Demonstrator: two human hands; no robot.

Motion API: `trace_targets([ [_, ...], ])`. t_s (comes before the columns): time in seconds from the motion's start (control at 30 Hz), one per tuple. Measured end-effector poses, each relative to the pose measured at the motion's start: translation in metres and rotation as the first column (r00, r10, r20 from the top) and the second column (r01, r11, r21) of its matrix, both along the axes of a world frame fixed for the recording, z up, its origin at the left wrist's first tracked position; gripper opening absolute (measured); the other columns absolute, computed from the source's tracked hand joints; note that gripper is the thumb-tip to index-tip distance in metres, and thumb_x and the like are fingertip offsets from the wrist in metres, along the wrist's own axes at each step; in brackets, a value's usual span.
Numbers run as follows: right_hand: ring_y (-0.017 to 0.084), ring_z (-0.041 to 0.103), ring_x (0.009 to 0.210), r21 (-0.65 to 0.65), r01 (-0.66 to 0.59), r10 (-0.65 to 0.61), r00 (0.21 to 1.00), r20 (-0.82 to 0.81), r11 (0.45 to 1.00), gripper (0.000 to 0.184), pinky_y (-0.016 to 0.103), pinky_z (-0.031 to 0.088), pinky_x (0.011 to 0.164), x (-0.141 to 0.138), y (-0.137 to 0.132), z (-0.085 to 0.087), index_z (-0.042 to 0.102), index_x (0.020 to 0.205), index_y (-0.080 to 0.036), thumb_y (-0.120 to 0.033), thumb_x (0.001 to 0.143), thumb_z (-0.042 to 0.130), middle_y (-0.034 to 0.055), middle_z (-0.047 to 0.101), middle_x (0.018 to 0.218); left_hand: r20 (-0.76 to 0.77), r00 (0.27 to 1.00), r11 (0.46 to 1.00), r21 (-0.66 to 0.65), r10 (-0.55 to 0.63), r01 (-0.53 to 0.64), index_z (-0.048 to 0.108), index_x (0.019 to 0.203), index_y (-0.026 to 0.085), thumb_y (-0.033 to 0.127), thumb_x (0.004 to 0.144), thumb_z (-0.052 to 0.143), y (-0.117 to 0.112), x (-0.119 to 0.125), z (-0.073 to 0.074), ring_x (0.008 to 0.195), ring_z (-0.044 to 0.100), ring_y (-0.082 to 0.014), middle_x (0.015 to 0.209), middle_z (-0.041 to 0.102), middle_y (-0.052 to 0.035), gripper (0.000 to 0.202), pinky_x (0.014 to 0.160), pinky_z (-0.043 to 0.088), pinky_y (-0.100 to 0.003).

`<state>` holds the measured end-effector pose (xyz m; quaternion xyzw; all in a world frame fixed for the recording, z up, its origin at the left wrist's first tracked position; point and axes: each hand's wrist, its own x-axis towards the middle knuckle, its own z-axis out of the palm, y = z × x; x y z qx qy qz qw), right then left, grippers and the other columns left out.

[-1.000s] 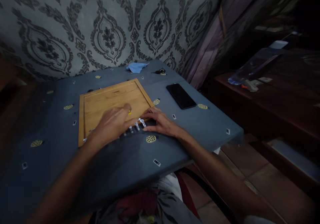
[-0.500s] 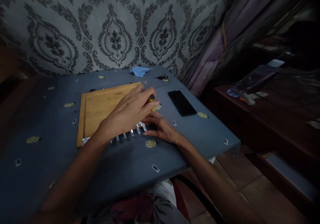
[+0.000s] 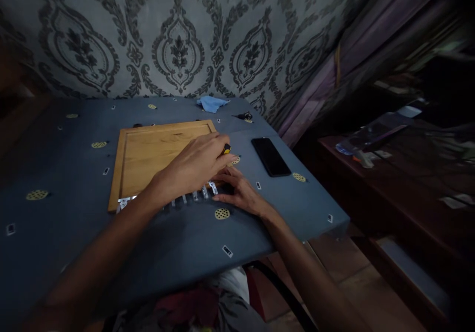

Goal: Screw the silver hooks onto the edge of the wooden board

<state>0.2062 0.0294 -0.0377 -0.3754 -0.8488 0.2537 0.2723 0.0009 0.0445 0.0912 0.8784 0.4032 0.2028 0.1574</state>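
A framed wooden panel (image 3: 148, 161) lies flat on the cloth-covered table. My left hand (image 3: 195, 161) is closed above the panel's near right part, around a tool with a black and yellow handle (image 3: 226, 149), which looks like a screwdriver; its tip is hidden. Just below it, my right hand (image 3: 243, 192) is at the panel's near right corner, its fingers bent and partly covered. What those fingertips hold is hidden. Several small shiny metal pieces (image 3: 205, 192) line the near edge beside my right thumb. Another metal piece (image 3: 126, 202) shows at the near left corner.
Right of the panel lies a black phone (image 3: 271, 157). A blue cloth (image 3: 212, 104) and a small dark object (image 3: 244, 116) are farther back. Patterned fabric hangs behind the table (image 3: 260, 233). A clear plastic bottle (image 3: 374, 130) lies on a dark reddish surface at right.
The view has shifted slightly. Both hands stay at the panel's near right corner; my left hand and the tool handle have turned a little.
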Motion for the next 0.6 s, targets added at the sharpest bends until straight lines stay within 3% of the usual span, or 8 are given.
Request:
trace_targets([
  [0.37,0.031,0.058,0.125,-0.028,0.019,-0.018,1.0,0.024,0.999,0.047,0.055,0.046,0.111,-0.0004,-0.0012,0.0027,0.071,0.124,-0.024,-0.055,0.088,0.076,0.0112,0.066,0.126,0.006,1.0,1.0,-0.021,-0.008,0.008,0.061,0.096,0.016,0.03,0.105,0.054,0.0019,0.0019,-0.0039,0.09,0.062,-0.0201,0.096,0.066,-0.0059,0.018,0.087,0.046,-0.033],
  [0.6,0.03,0.059,0.122,-0.001,0.011,-0.011,1.0,0.025,1.0,0.044,0.05,0.048,0.107,-0.0008,-0.0003,0.0019,0.072,0.12,-0.021,-0.052,0.088,0.077,0.0123,0.066,0.125,0.011,1.0,0.999,-0.033,-0.018,0.018,0.06,0.094,0.017,0.03,0.104,0.051,0.0021,0.0024,-0.0016,0.091,0.063,-0.0203,0.097,0.067,-0.0058,0.019,0.089,0.048,-0.035],
])
